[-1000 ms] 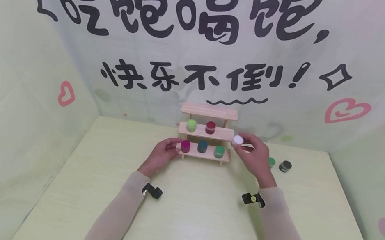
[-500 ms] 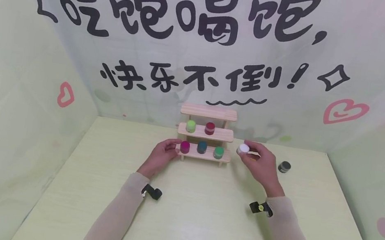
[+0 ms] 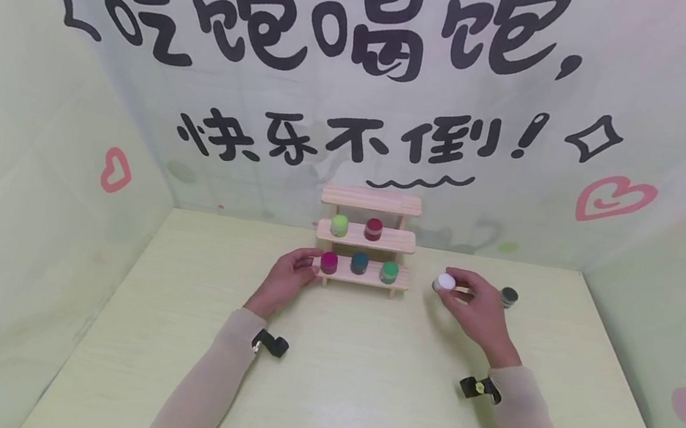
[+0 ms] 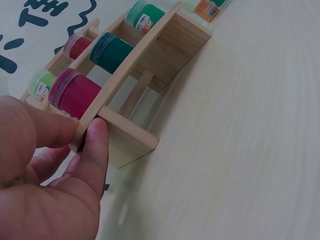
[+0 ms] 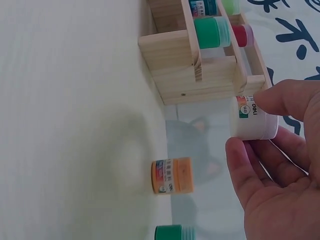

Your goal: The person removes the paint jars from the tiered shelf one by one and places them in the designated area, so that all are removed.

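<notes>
A three-step wooden display stand stands against the back wall. My left hand pinches the left end of its lowest shelf between thumb and fingers, beside a magenta paint jar. On that shelf are also a teal jar and a green jar. The middle shelf bears a light green jar and a red jar. Right of the stand, my right hand holds a white paint jar between thumb and fingertips, raised over the table and apart from the stand.
An orange jar and another green jar stand on the table right of the stand; the right hand hides them in the head view. A black jar stands farther right. Behind is a printed cloth wall.
My right hand has moved right and toward me, carrying the white paint jar away from the stand's right end. The left hand keeps its grip on the stand.
</notes>
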Available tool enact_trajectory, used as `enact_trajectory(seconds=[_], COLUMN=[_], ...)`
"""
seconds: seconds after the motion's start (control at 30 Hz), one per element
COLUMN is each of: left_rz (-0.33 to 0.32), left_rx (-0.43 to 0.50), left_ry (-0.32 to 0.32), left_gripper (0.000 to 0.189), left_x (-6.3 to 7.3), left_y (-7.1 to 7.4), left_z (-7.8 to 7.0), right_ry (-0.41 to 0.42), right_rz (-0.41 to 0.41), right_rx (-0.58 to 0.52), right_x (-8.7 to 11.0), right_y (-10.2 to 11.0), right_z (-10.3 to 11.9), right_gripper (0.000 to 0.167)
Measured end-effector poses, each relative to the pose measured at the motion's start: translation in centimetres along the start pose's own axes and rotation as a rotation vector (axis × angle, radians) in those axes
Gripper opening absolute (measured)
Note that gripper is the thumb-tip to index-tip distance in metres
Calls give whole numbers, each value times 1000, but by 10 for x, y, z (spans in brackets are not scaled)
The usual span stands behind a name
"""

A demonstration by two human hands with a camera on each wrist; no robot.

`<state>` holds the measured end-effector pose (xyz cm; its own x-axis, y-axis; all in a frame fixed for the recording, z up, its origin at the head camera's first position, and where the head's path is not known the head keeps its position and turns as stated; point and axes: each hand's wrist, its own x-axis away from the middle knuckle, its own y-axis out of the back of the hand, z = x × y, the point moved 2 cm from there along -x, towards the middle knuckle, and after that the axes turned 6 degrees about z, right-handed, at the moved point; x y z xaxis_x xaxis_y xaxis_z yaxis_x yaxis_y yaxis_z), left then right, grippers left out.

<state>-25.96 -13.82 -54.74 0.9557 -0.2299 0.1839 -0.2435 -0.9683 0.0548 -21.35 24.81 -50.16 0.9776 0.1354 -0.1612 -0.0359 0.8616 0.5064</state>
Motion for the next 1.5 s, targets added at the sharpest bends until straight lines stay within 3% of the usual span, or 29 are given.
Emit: enact_trajectory(seconds=[0.43,0.8,1.5], left_rz=[0,-2,-12], left_rx=[4,-21,20], left_ry=[4,5,13], left_gripper=[42,44,42], left_x=[1,0,4], left_y=[0,1,-4], left_z=[-2,-4,-3], right_ry=[-28,-47,-112], right_rz=[19,34,162], right_rx=[53,126,214], right_x=[15,22,27], right_y=[10,12,12], right_z=[-25,-31,-46], right_gripper=[40,37,37])
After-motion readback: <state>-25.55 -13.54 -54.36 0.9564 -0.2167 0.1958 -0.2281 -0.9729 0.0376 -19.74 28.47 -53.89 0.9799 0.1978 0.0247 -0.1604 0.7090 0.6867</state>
